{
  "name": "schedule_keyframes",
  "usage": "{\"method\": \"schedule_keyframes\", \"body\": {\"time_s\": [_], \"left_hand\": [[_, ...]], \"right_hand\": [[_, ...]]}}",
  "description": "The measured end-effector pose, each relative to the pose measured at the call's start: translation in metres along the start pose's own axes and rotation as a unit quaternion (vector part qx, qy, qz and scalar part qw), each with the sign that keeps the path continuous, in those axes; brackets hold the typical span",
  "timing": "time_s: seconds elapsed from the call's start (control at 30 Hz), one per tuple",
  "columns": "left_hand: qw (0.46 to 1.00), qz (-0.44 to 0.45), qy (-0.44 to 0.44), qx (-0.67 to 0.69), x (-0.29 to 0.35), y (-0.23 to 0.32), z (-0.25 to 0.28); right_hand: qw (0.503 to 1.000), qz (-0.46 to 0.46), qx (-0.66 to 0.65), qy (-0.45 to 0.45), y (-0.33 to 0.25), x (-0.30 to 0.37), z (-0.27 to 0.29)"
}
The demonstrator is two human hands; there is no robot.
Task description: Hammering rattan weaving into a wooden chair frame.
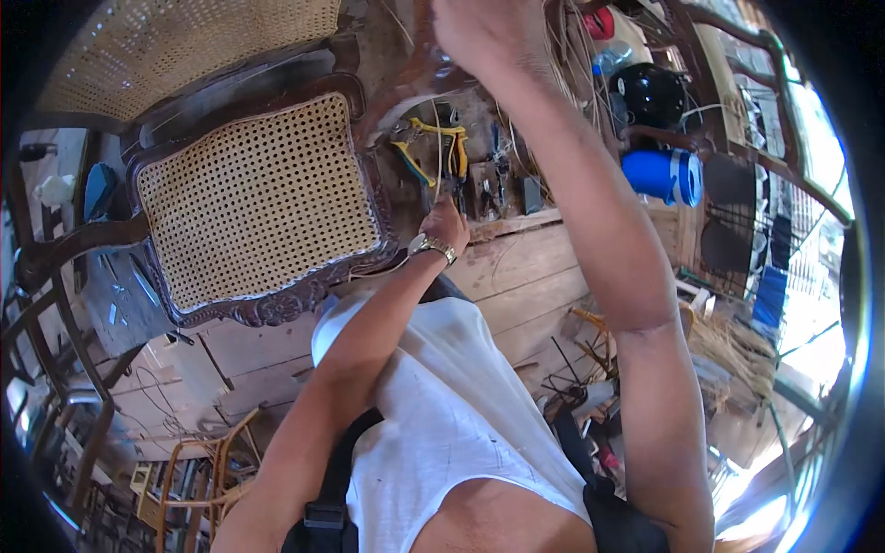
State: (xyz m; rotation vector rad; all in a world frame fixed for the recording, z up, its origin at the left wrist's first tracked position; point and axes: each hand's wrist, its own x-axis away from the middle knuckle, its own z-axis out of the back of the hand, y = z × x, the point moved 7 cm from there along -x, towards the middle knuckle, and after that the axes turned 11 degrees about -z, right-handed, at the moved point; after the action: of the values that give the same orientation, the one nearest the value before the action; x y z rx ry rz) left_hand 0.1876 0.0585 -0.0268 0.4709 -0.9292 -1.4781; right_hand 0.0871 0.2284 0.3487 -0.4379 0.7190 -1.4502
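while tan woven cane (263, 207) already fills the carved dark-wood chair frame (267, 311), one pale strand (378, 272) trails loose near its lower right corner, seemingly unfinished. yellow-handled pliers (461, 152) lie just beyond the left hand (444, 226); whether its fingers are pinching anything is unclear. the right hand (484, 37) is cropped, its fingers' state impossible to tell.
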Motion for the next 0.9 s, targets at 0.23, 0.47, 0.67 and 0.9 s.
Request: {"method": "schedule_keyframes", "body": {"time_s": [0.23, 0.47, 0.67, 0.9], "left_hand": [[0.983, 0.181, -0.004, -0.026, -0.023, 0.019, -0.013], [0.984, 0.157, 0.025, 0.079, 0.023, 0.016, -0.005], [0.981, 0.149, 0.11, 0.052, 0.014, 0.025, 0.015], [0.942, 0.02, 0.333, 0.045, 0.038, 0.035, 0.033]], "right_hand": [[0.995, 0.092, 0.005, 0.045, 0.013, -0.007, 0.01], [0.979, 0.172, -0.107, -0.015, 0.024, -0.012, -0.003], [0.986, 0.099, -0.099, -0.089, 0.013, -0.003, 0.009], [0.982, 0.142, -0.118, 0.041, 0.017, -0.002, 0.008]]}}
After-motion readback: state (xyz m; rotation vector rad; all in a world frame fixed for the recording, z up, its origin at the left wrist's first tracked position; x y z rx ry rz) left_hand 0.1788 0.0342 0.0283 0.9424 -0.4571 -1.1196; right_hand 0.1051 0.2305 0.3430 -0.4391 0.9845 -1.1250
